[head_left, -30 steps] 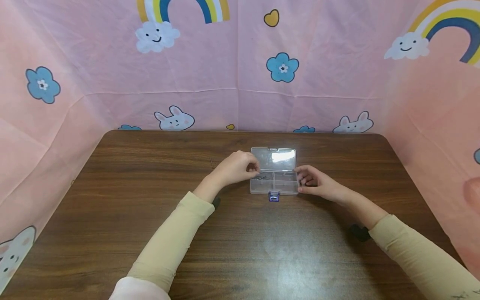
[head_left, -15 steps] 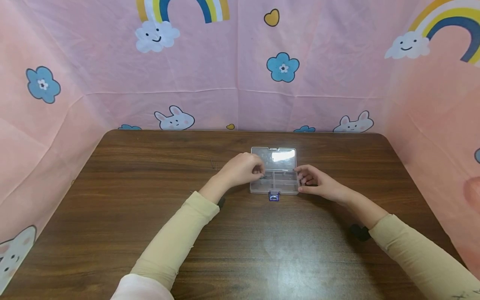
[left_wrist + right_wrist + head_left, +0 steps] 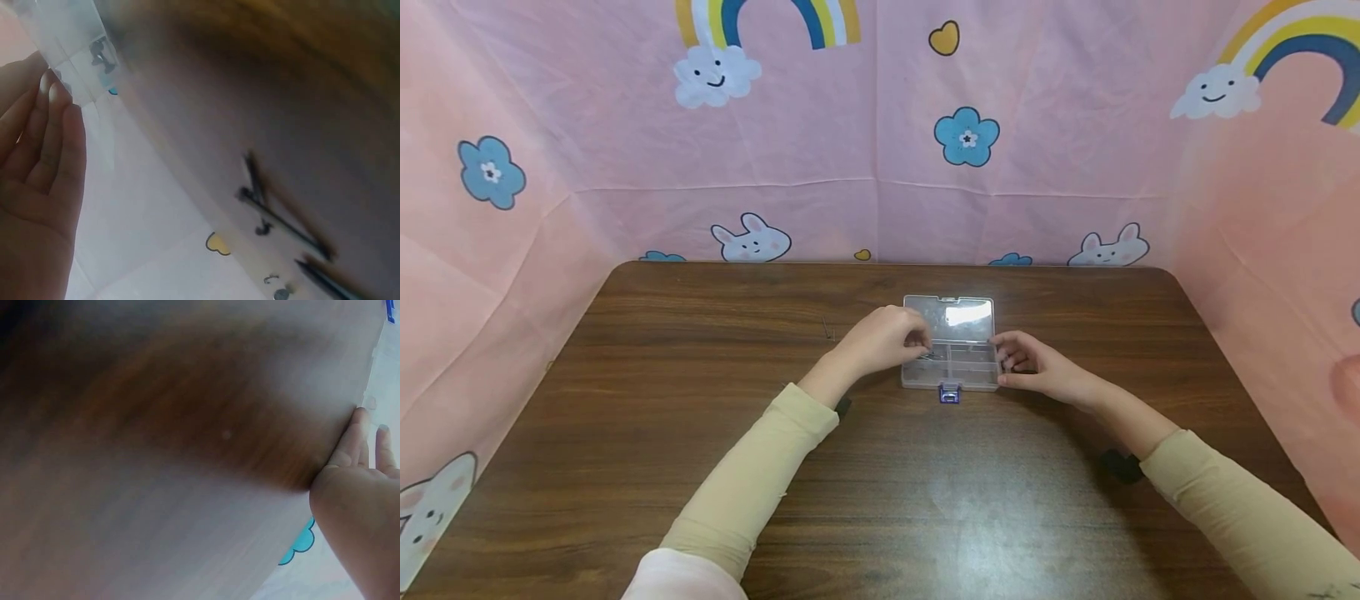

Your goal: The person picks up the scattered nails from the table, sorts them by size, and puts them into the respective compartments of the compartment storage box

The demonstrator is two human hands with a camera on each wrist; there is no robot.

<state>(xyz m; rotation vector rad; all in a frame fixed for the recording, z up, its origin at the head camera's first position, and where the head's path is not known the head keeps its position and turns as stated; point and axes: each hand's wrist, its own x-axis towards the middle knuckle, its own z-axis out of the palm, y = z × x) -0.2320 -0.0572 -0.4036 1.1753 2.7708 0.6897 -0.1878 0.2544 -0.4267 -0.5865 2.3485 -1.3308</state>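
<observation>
A clear plastic storage box (image 3: 919, 385) with compartments lies with its lid (image 3: 943, 315) folded back and its blue latch (image 3: 950, 395) toward me. My left hand (image 3: 883, 337) reaches over its left side, curled fingertips at the back left compartment. Thin dark nails show under those fingertips; whether any is pinched I cannot make out. Small dark pieces (image 3: 101, 56) also appear inside the box in the left wrist view. My right hand (image 3: 1037, 365) holds the box's right end, thumb at the front corner and index finger farther back. More dark nails (image 3: 287, 225) lie on the table, left of the box.
The brown wood-grain table (image 3: 880, 500) stretches around the box on all sides. A pink patterned cloth (image 3: 820, 142) hangs behind it and at both sides.
My left hand has moved slightly right over the back left compartment, then stayed about there. The right hand and the box have hardly moved.
</observation>
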